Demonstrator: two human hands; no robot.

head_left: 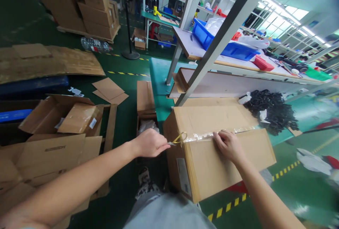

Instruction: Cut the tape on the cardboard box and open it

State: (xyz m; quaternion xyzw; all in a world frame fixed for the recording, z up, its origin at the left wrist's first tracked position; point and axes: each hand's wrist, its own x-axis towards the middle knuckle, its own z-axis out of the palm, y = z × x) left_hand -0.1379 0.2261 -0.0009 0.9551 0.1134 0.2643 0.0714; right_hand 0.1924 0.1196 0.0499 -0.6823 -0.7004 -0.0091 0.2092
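The left hand [150, 143] is clenching yellow-handled scissors [179, 138] by the blades (handles jutting out over the carton), while the right hand [227, 146] is pressing, fingers spread and grasping nothing, on clear packing tape [201, 136] across a cardboard carton [219, 165] resting on a green-topped bench [159, 77].

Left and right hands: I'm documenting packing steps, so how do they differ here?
The left hand grips yellow-handled scissors at the carton's edge, while the right hand holds nothing and lies flat on the carton. The left's fingers are curled; the right's fingers are spread by the clear tape. Both are bare.
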